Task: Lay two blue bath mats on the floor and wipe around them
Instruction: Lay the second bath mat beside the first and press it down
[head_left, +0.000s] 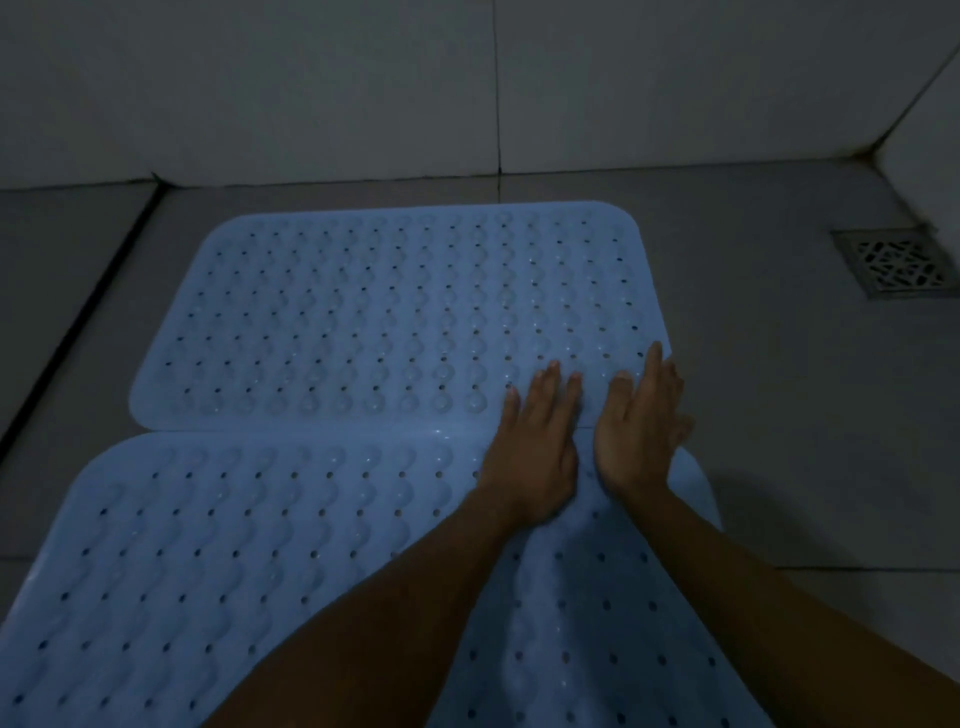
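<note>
The left hand (535, 447) lies flat, palm down, fingers straight and slightly spread, across the seam where the two mats meet; its fingertips rest on the far mat (384, 317) and its heel on the near mat (208, 561). The right hand (641, 431) sits just beside it, tilted onto its thumb side, fingers straight and held together, pressing on the far mat's near right corner. Neither hand grips anything.

Both mats are pale blue, rubbery, with rounded corners, rows of raised wavy bumps and regular small round holes. They lie flat on the floor (769, 395), long edges touching, the near one shifted a little to the left of the far one. The near mat runs out of view at the bottom, partly covered by the forearms.

The floor is grey tile with dark grout lines. A square metal drain (896, 262) sits well to the right, near the corner. Pale tiled walls (311, 88) rise behind the far mat. The light is dim.
</note>
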